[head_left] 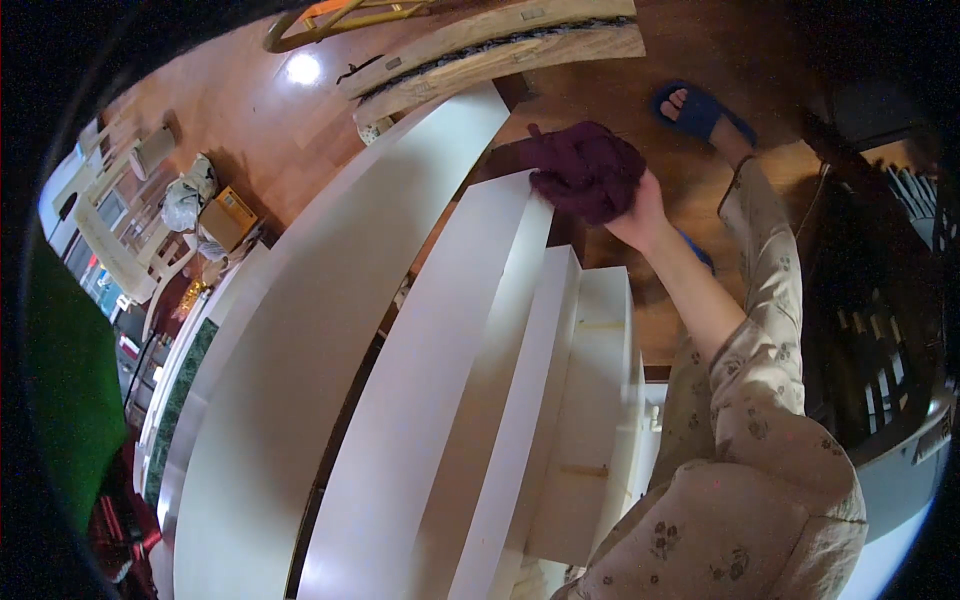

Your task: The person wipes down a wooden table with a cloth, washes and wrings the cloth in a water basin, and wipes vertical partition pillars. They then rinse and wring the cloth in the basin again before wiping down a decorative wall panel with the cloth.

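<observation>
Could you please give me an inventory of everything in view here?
Maroon cloth: one, maroon, upper centre, in the hand
Furniture panels: several, white, centre
Wooden furniture piece: one, light brown, top centre
Tubular frame: one, yellowish, top edge
Wood floor: one, brown, upper area
Chair: one, cream, left
Plastic bag: one, whitish, left
Cardboard box: one, orange-brown, beside the bag
Green surface: one, green, left edge
Slipper: one clearly, blue, upper right
Small clutter: uncounted, mixed, left; too small to tell
Right hand: one, bare, upper centre
Sleeve: one, patterned beige, lower right
</observation>
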Available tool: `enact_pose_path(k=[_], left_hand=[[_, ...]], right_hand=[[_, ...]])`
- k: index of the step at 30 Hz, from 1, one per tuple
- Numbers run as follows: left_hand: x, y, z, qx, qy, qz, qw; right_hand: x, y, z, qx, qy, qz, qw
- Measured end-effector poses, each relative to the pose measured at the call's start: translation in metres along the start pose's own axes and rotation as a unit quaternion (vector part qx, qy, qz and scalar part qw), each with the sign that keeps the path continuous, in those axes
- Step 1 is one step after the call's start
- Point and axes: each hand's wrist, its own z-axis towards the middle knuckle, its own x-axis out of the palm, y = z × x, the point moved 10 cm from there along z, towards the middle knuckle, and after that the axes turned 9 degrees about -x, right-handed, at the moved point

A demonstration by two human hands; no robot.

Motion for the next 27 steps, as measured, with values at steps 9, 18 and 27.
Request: enact_pose_path(k=[9, 18, 27], left_hand=[[-0.001, 0.011, -0.002, -0.015, -0.002, -0.019, 1.0], [-0.001, 0.014, -0.01, -0.014, 0.012, -0.009, 1.0], [0.001, 0.012, -0.006, -0.001, 0.021, -0.018, 1.0]], right_hand=[[-0.04, -0.006, -0.038, 0.085, 0.072, -0.115, 0.987], [0.188, -0.041, -0.112, -0.309, 0.331, -0.39, 0.802], [0.265, -0.089, -0.124, -0.544, 0.323, -0.475, 0.612]])
